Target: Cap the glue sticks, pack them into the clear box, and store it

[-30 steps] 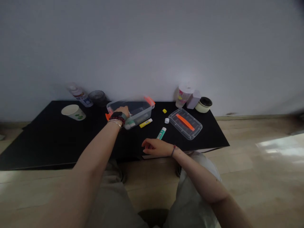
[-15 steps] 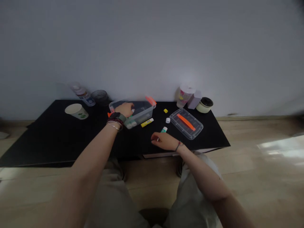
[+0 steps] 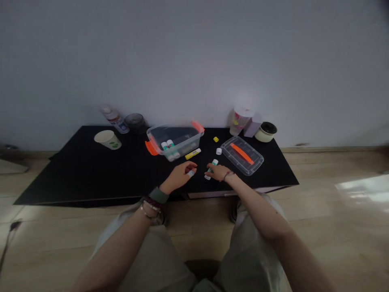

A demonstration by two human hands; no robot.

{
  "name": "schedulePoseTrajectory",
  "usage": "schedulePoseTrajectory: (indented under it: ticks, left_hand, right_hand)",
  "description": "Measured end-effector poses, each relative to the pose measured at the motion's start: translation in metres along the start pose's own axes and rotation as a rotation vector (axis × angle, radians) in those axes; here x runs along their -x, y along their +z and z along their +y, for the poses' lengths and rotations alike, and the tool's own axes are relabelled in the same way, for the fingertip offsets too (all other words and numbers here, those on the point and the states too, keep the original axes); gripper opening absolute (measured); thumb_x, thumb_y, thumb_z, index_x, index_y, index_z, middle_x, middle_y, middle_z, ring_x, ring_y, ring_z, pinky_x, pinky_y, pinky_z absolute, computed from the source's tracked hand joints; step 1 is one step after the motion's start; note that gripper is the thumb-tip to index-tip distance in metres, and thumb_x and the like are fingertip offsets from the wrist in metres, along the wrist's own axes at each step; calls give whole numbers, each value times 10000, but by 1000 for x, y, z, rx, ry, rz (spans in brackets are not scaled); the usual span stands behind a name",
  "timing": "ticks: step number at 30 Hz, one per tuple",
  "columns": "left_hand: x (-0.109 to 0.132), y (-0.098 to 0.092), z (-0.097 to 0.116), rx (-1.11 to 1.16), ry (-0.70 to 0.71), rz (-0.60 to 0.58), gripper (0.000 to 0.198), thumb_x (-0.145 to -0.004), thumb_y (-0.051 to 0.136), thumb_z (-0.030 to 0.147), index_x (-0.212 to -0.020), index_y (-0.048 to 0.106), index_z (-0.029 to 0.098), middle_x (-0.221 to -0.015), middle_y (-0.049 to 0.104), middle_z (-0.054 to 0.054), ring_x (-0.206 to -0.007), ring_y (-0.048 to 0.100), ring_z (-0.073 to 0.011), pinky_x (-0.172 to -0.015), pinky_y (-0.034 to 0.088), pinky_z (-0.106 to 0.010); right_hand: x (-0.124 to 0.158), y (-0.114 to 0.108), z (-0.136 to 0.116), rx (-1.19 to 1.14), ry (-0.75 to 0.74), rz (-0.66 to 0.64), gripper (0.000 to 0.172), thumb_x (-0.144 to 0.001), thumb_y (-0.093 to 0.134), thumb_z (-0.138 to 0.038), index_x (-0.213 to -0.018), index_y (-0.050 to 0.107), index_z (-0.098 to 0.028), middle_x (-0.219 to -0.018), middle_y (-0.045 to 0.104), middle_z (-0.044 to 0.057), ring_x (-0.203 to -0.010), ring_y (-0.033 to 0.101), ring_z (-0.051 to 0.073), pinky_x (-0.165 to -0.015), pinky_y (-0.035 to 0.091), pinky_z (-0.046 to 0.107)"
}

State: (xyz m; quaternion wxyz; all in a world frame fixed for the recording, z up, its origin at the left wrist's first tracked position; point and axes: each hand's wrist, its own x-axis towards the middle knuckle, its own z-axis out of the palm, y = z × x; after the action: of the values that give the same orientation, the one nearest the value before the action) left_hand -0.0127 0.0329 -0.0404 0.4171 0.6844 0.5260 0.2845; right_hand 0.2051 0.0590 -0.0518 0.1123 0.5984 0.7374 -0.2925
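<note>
1. Right hand [image 3: 219,172] clamped on a green-and-white glue stick [image 3: 212,169], above the black table [image 3: 91,182].
2. Left hand [image 3: 179,177] just beside it, not touching, fingers curled; small pale bit at fingers [image 3: 191,173], cannot tell what.
3. Behind: clear plastic box [image 3: 182,140] with two glue sticks [image 3: 167,145] inside; yellow glue stick [image 3: 193,153] beside it; white cap [image 3: 219,151]; clear lid [image 3: 242,155] right.

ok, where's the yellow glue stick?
In the head view, the yellow glue stick lies on the black table right by the front corner of the clear plastic box, just beyond the person's left hand and left of a white cap.
</note>
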Motion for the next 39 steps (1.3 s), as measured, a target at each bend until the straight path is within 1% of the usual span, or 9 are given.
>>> schedulePoseTrajectory:
  ticks: [3,7,13,18,21,25,27,32,39]
  left_hand:
    - [-5,5,-10,43,-74,8,347,-760,667,425,-1010,686,185,-984,719,-93,-879,667,-243,-867,514,-390]
    - [-11,15,-16,295,-279,54,468,-745,709,511,-1080,656,189,-1128,705,-117,-1032,661,-272,-915,502,-409]
    - [-9,24,-4,800,-480,-97,457,-767,728,564,-1018,666,187,-1001,740,-90,-968,698,-230,-874,530,-361]
    - [-5,18,10,985,-395,-10,360,-761,788,451,-969,665,184,-961,739,-58,-875,704,-181,-894,540,-338]
    - [-4,16,13,1003,-378,26,357,-783,781,411,-1027,656,182,-985,734,-63,-904,704,-183,-938,532,-363]
    - [-4,18,12,900,-355,86,408,-748,812,378,-1054,635,176,-1012,720,-71,-991,692,-217,-962,521,-407]
    - [-3,18,12,848,-335,88,445,-712,832,390,-1042,630,171,-1014,708,-67,-1009,683,-231,-942,527,-415]
    - [-2,17,12,732,-271,29,542,-673,833,446,-1073,603,163,-1029,689,-71,-1003,679,-246,-885,528,-394]
    - [-6,16,10,624,-204,34,550,-697,795,465,-1106,606,149,-945,677,-57,-892,688,-223,-849,532,-386]
  right_hand:
    - [0,-3,-3,-10,-39,15,388,-932,566,-492,-1243,596,-262,-1081,715,96,-978,692,257,-806,488,317]
    - [9,-11,-10,-176,-248,-47,403,-914,611,-421,-1272,561,-243,-1018,712,45,-915,682,214,-811,486,300]
    - [14,-7,-14,-443,-656,66,605,-852,680,-335,-1395,473,-169,-1334,592,108,-1169,584,222,-1013,442,365]
    - [17,-29,-3,-701,-756,-211,542,-932,576,-425,-1422,465,-221,-1267,621,87,-999,640,160,-818,537,296]
    - [13,-44,8,-678,-580,-123,453,-992,471,-429,-1395,489,-222,-1197,661,88,-966,666,165,-792,545,293]
    - [-8,-43,29,-208,-87,422,343,-985,495,-312,-1281,593,-171,-1174,662,131,-1091,626,236,-938,491,361]
    - [-19,-37,38,-5,52,535,385,-958,533,-271,-1323,579,-158,-1276,604,162,-1208,554,281,-1006,447,389]
    - [-34,-23,43,88,66,493,423,-971,504,-285,-1368,549,-145,-1349,516,192,-1257,486,305,-1007,437,380]
    - [-42,-16,36,-90,72,412,267,-939,588,-253,-1180,601,-140,-1130,660,140,-1070,629,225,-924,470,313]
